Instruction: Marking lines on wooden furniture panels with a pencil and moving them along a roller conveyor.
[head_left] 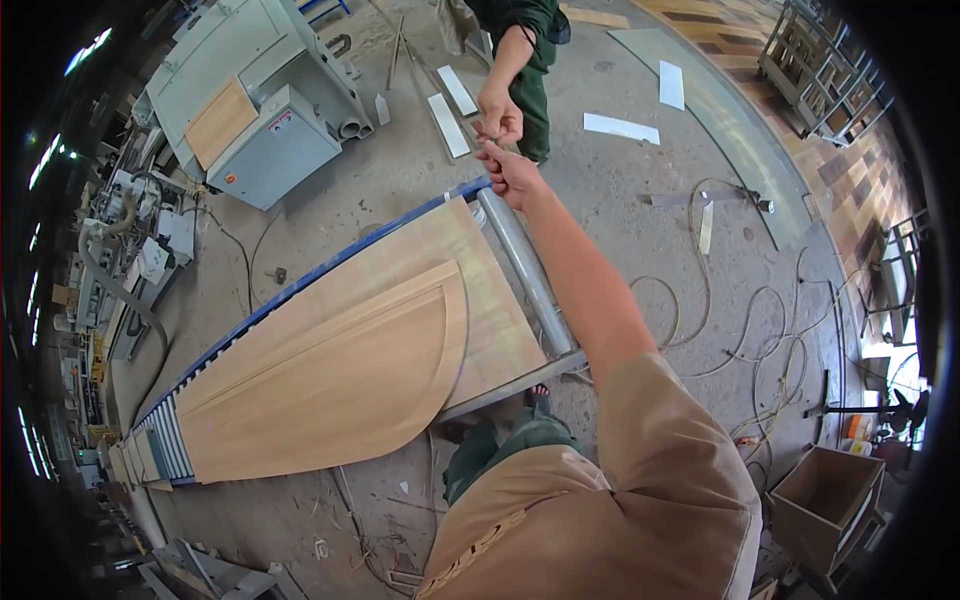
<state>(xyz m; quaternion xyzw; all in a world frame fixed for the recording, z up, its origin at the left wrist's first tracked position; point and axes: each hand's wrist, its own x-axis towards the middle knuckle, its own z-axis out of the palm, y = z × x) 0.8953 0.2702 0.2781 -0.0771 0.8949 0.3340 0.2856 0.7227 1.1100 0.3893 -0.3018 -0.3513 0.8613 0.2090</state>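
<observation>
Head view: right hand [514, 179] faces coworker's hand [499, 114] beyond curved panel [350, 375] (wooden).

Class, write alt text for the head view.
The person's bare right hand reaches to a co-worker's bare hand near a blue-railed metal roller conveyor; any object between them is unclear. On it, a round-ended, light-brown wooden panel lies over a pale rectangular board.

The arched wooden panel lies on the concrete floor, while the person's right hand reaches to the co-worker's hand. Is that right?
Not quite. The head view shows the arched wooden panel on a flat board atop a roller conveyor, not on the concrete floor. The right hand does reach to the co-worker's hand.
</observation>
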